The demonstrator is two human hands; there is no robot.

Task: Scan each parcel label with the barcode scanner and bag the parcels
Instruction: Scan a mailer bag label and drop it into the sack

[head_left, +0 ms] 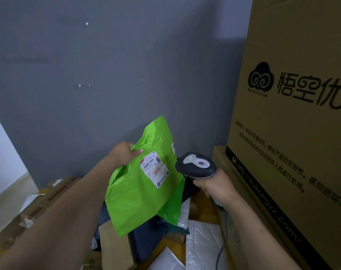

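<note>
My left hand (124, 152) grips the upper left edge of a bright green parcel bag (138, 195) and holds it up in the air, tilted. A white shipping label (155, 169) with a barcode faces me on its upper right part. My right hand (214, 185) is closed around the handle of a dark barcode scanner (196, 165). The scanner's head sits just right of the label, close to the bag's edge, pointing left at it.
Below the bag lies a heap of parcels: dark bags (146, 238), white padded mailers (202, 242) and brown cartons (115, 244). A tall printed cardboard box (294, 114) stands at the right. Flat cartons (48, 197) lie at the left. A grey wall (107, 75) is behind.
</note>
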